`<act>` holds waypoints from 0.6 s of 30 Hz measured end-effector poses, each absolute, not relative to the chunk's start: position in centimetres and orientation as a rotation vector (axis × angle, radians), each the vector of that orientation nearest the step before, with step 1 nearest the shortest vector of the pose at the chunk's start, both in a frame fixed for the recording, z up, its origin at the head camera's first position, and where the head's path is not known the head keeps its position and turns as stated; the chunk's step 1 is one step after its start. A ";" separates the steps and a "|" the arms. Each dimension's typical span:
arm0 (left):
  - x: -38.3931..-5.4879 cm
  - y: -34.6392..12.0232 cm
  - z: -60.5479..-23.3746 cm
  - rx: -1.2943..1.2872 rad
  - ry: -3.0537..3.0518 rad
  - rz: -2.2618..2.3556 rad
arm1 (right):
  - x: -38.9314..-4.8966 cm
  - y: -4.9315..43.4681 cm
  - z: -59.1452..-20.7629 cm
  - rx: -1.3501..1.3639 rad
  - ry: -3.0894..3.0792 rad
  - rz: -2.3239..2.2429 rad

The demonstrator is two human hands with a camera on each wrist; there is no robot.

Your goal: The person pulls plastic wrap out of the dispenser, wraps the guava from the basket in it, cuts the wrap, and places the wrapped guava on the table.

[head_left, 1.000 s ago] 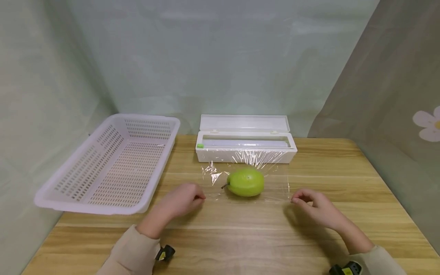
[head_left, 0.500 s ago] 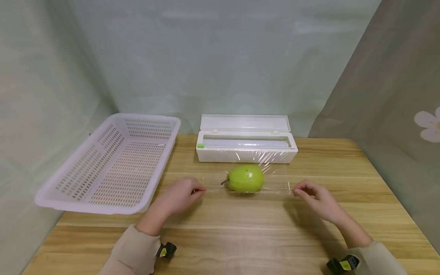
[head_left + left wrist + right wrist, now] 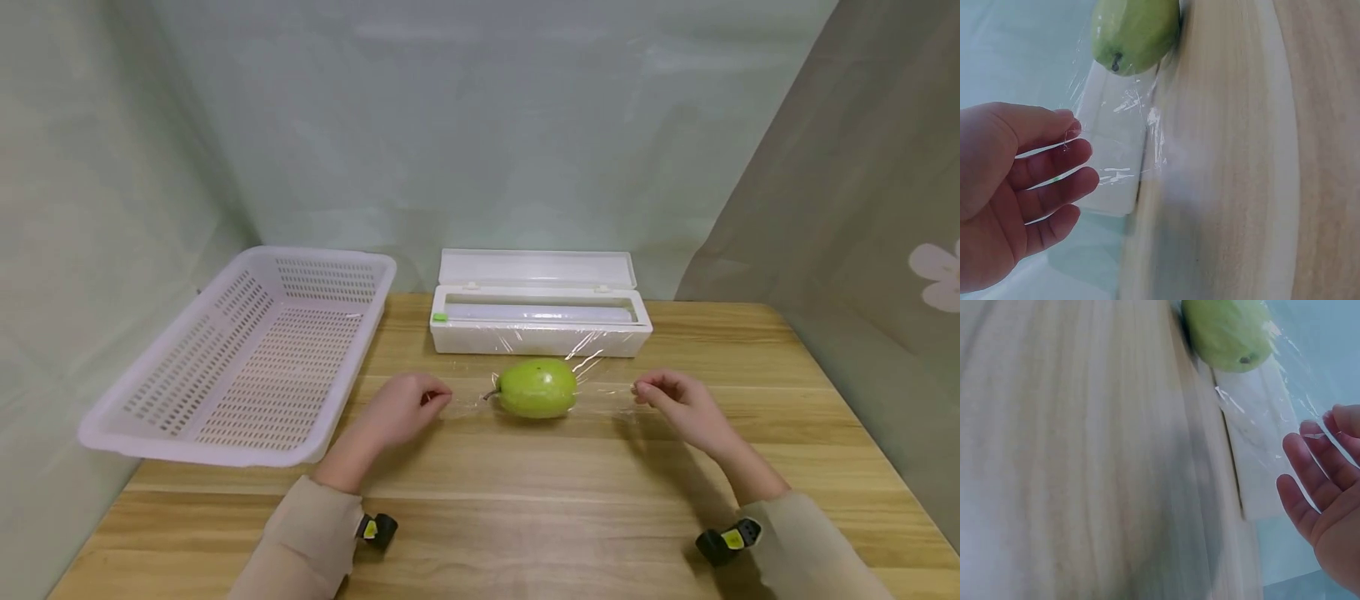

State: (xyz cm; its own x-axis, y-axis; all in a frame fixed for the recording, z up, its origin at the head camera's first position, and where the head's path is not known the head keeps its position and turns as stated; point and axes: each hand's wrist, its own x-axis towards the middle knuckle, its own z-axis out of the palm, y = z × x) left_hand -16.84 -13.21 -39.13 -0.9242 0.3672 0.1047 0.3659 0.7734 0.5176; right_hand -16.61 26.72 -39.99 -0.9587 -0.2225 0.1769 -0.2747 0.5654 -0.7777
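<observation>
A green pear [image 3: 537, 388] with a short stem lies on its side on clear plastic wrap [image 3: 592, 364], on the wooden table. My left hand [image 3: 401, 408] pinches one front corner of the wrap between thumb and index finger, left of the pear. In the left wrist view, the other fingers of the left hand [image 3: 1035, 181] are loosely bent. To the pear's right, my right hand [image 3: 686, 408] pinches the opposite corner. The wrap runs back to a white dispenser box [image 3: 540, 340], whose lid is raised. How closely it covers the pear is hard to see.
Inside the box lies the wrap roll [image 3: 540, 313]; a small green piece [image 3: 440, 317] sits at its front left corner. A white perforated plastic basket [image 3: 195, 452] stands on the left. Fabric walls [image 3: 525, 125] enclose the table.
Both hands have moved away from me, toward the box, carrying the wrap's near edge back along the pear's sides. The pear has shifted slightly toward the box.
</observation>
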 end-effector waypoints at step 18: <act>-18.2 -13.1 -39.5 0.600 2.946 0.828 | -19.2 26.1 -40.1 0.208 -2.818 1.648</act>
State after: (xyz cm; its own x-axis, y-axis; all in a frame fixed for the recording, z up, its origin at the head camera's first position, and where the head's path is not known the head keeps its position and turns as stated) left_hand -18.23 -13.06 -39.47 -0.9256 0.3697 0.0808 0.3576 0.7850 0.5059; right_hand -19.19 26.14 -40.08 -0.9836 -0.1740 -0.0474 -0.0440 0.4865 -0.8726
